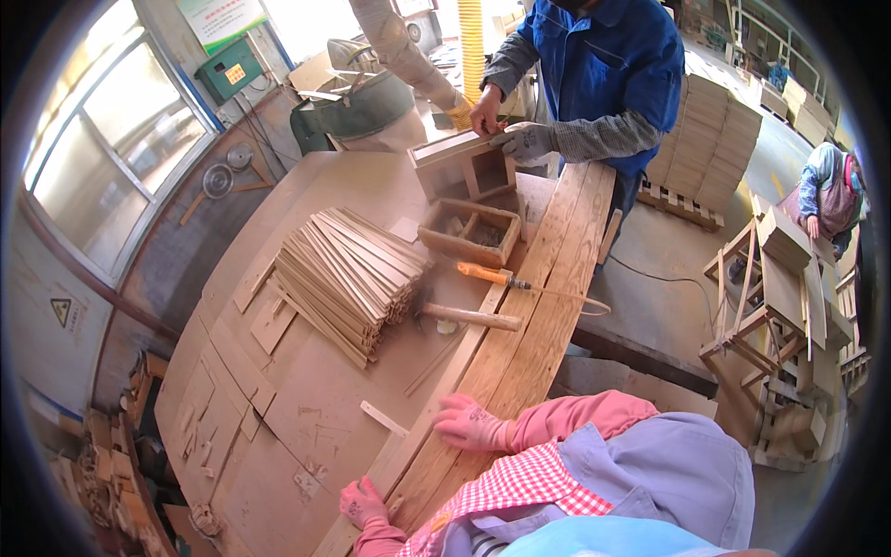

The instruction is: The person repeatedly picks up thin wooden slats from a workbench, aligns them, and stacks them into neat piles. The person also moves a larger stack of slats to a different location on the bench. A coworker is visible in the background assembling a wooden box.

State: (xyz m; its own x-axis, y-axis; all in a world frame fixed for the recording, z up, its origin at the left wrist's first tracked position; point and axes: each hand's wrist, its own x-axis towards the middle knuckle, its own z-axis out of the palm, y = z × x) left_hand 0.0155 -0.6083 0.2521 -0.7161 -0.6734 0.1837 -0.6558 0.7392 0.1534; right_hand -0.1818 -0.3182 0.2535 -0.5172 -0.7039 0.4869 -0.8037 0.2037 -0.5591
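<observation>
The person's right hand (471, 422) is resting low over the worktop's near edge, its back turned upward, its forearm reaching in from the right in a pink sleeve (580, 415), the elbow bending outward. Its fingers are lying close together and curving slightly downward at the border between the worn planks (506, 357) and the pale rail (404, 452); whether they are pinching anything, I cannot tell. The left hand (364, 503) is reaching from the lower edge of view, its wrist low, and is bending over the same rail, nearer the worktop's near corner. One of its digits is standing a little apart while the others are curving down; I cannot tell whether they are gripping. The rail is running along the worktop's near edge, passing beneath or beside both hands, and a short pale strip (383, 418) is lying just inward of it. Further along that edge, a hammer (469, 317) and an orange-handled tool (487, 274) are lying, while a co-worker's gloved hand (524, 141) is steadying a wooden cabinet (464, 167) at the far end.
</observation>
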